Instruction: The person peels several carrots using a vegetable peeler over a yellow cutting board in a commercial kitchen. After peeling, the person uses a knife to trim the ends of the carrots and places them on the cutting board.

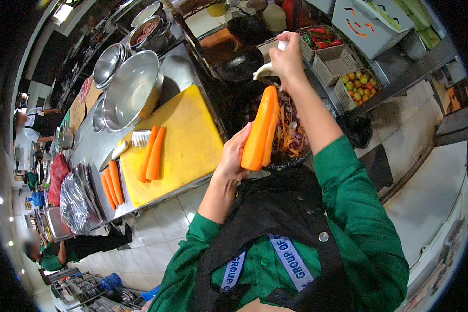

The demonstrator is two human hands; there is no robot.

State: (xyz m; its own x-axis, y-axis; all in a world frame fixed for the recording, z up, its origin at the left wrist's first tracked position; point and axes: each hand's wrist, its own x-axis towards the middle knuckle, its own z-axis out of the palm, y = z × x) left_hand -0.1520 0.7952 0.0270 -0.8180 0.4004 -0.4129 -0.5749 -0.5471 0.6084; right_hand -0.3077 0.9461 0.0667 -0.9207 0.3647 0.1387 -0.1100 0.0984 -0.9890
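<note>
The left hand (234, 156) has its grip closed around 2 carrots (260, 130), lying toward its 1 o'clock; the right hand (287, 60) grips a white peeler (264, 70) at their 12 o'clock. A loosened hold could drop 1 into the shreds (290, 136) at 3 o'clock; an overlong stroke could nick the left hand.

Carrots (257, 132): two, bright orange, smooth-surfaced, held side by side in the left hand (235, 155), narrower ends up, leaning slightly right. Tool (265, 69): white, gripped in the right hand (290, 60); curved end just above the carrots, contact indeterminable.
</note>
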